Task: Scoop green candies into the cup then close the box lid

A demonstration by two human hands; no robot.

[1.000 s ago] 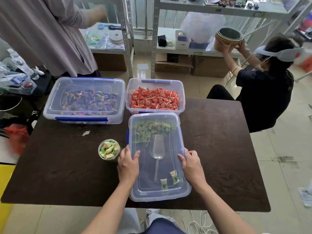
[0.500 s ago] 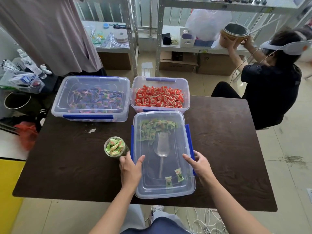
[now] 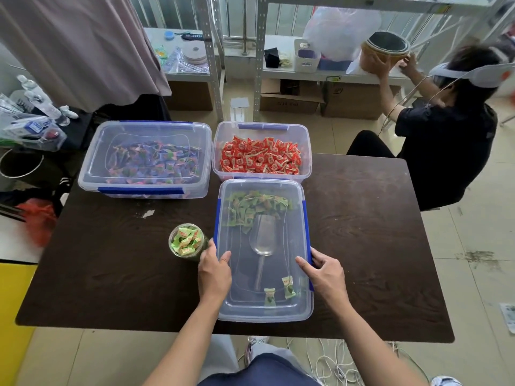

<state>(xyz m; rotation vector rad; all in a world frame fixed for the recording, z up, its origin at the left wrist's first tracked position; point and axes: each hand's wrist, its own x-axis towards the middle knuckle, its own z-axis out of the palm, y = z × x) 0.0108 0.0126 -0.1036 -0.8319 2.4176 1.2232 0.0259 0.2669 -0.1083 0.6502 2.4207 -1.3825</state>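
The clear plastic box with its lid on stands in front of me on the dark table. Through the lid I see green candies at the far end, a clear scoop and two loose candies near me. Both blue side latches lie down against the box. My left hand rests on the lid's left edge, fingers spread. My right hand lies on the right edge over the latch. A clear cup full of green candies stands left of the box.
Behind it stand an open box of red candies and a lidded box of purple candies. A seated person in black is at the far right, a standing person at the far left. Cables lie on the floor.
The blue side latches have come down against the box. My hands slid from the lid's corners to its side edges. My head moved, so the view shifted slightly.
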